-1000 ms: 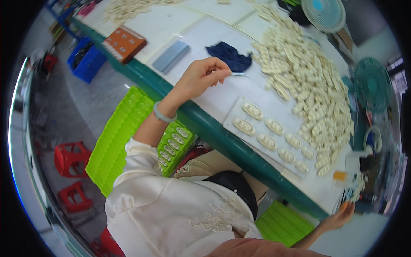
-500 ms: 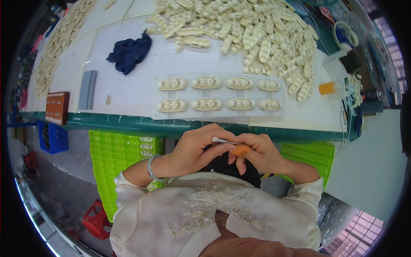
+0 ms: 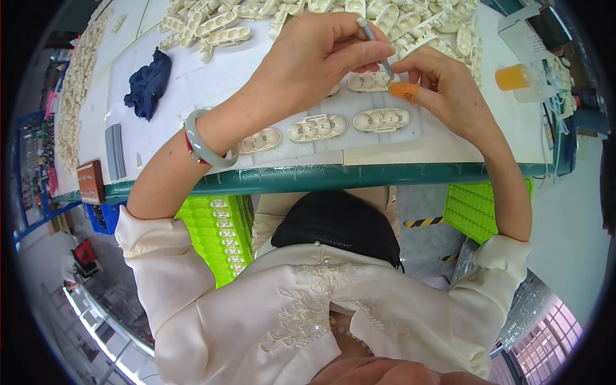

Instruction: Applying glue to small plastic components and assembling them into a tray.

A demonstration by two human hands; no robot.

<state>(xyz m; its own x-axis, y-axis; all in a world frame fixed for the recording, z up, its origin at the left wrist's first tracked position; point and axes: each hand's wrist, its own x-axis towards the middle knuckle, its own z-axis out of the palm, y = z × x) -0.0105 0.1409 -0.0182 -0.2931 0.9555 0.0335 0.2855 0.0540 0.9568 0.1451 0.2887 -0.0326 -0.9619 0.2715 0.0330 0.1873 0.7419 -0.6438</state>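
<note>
My left hand [image 3: 317,54] pinches a thin grey rod-shaped tool [image 3: 375,43] between thumb and fingers. The tool slants down, its lower end at the right end of a cream moulded piece [image 3: 367,81] in the back row. My right hand [image 3: 449,93] is beside that same end, thumb and forefinger curled close around the tool's tip; anything between them is too small to make out. An orange finger cover [image 3: 403,92] sits on its thumb. In the front row lie more cream pieces, one [image 3: 382,120] at the right and another [image 3: 317,128] beside it. My left forearm hides part of the rows.
Loose cream pieces [image 3: 221,25] are heaped at the back. A dark blue cloth [image 3: 149,85], a grey block [image 3: 115,152] and a brown block [image 3: 90,182] lie to the left. An orange-filled container [image 3: 512,77] stands right. Green trays [image 3: 212,250] are below the green table edge [image 3: 308,178].
Both hands have risen from near my body, below the table edge, to the rows of cream pieces. The tool now points down at one piece. The view has shifted too.
</note>
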